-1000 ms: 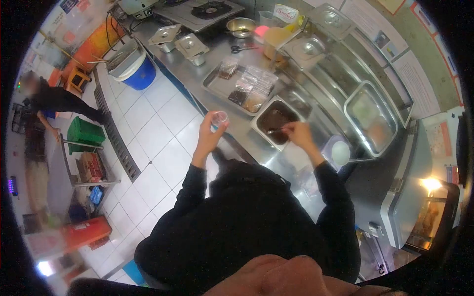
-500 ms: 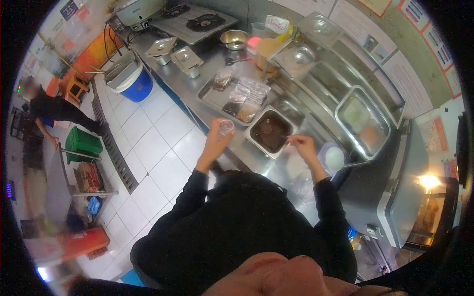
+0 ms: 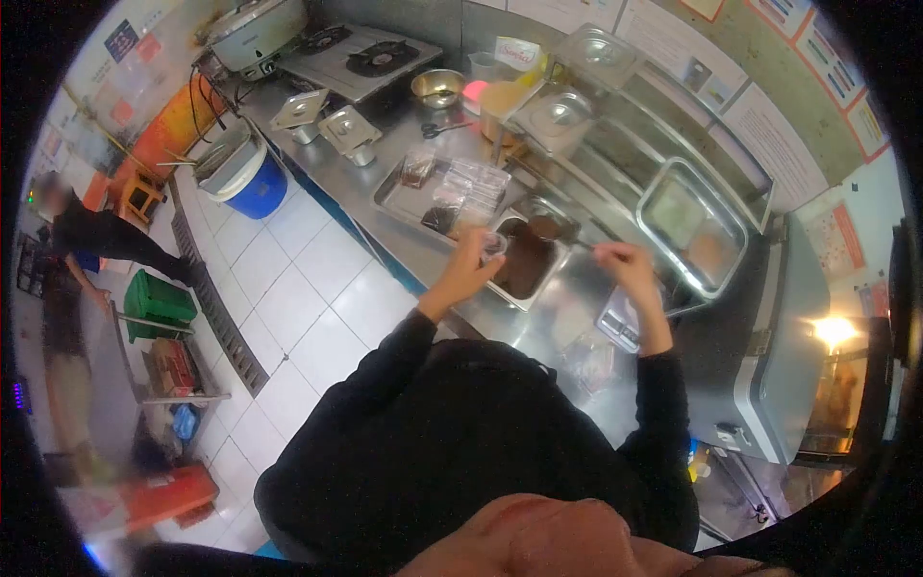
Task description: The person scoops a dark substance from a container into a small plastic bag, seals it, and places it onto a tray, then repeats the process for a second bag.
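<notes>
My left hand grips a small clear plastic cup at the left rim of a deep steel pan. Dark brown sauce fills much of that pan. In my right hand is the handle of a ladle, its round bowl brown and raised over the pan's far side. Under my right forearm sits a kitchen scale, partly covered. Left of the pan, a steel tray carries several clear-wrapped packs. Whether the cup holds sauce is too small to tell.
Scissors, a steel bowl and lidded steel containers stand farther back, before a gas stove. A shallow pan rests at right. Clear plastic lies near my body. Another person stands far left.
My left hand has brought the cup rightward to the pan's edge. My right hand has risen to the right, lifting the ladle out of the sauce.
</notes>
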Available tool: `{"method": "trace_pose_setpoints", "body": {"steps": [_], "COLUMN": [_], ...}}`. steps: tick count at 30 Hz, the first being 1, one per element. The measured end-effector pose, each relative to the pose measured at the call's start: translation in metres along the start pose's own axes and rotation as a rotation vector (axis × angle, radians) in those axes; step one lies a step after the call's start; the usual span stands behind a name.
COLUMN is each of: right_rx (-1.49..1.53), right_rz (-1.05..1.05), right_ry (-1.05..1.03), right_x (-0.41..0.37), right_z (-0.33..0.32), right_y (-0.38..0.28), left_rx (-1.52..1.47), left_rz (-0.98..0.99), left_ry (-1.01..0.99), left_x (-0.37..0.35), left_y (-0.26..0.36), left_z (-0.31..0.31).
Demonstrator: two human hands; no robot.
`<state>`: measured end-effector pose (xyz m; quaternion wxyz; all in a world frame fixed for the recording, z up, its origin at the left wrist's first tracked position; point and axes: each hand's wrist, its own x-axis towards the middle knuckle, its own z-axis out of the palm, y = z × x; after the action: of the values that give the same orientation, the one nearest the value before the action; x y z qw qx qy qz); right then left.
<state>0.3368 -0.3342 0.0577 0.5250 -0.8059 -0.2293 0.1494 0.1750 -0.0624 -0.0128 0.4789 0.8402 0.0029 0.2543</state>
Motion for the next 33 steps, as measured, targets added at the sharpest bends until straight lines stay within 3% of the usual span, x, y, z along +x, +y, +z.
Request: {"method": "trace_pose_setpoints", "body": {"steps": [6, 10, 13, 16, 19, 22, 27, 33], "right_rx": [-0.129, -0.307, -0.373, -0.459, -0.535, -0.596, -0.74, -0.801], "right_rz": [-0.06, -0.214, -0.335, -0.454, -0.519, -0.587, -0.834, -0.919], "right_ry": [-0.011, 0.087, 0.164, 0.232, 0.271, 0.311, 0.427, 0.453], "right_x": [-0.004, -0.01, -0.015, -0.015, -0.015, -0.018, -0.024, -0.026], "right_z": [-0.013, -0.005, 0.003, 0.006, 0.009, 0.01, 0.008, 0.009], "right_y": [-0.054, -0.074, -0.085, -0.088, -0.09, -0.094, -0.102, -0.104], "left_rx": [0.094, 0.088, 0.043, 0.057, 0.069, 0.03, -0.027, -0.035], "left_rz": [0.027, 0.095, 0.061, -0.109, -0.071, 0.082, 0.014, 0.031], "left_ry": [-0.106, -0.05, -0.017, -0.18, -0.169, 0.005, -0.044, -0.016], "left_x": [0.025, 0.037, 0.041, 0.046, 0.049, 0.05, 0.054, 0.051], "left_y": [0.002, 0.011, 0.024, 0.032, 0.029, 0.027, 0.025, 0.03], "left_z": [0.023, 0.031, 0.031, 0.023, 0.023, 0.029, 0.027, 0.025]}}
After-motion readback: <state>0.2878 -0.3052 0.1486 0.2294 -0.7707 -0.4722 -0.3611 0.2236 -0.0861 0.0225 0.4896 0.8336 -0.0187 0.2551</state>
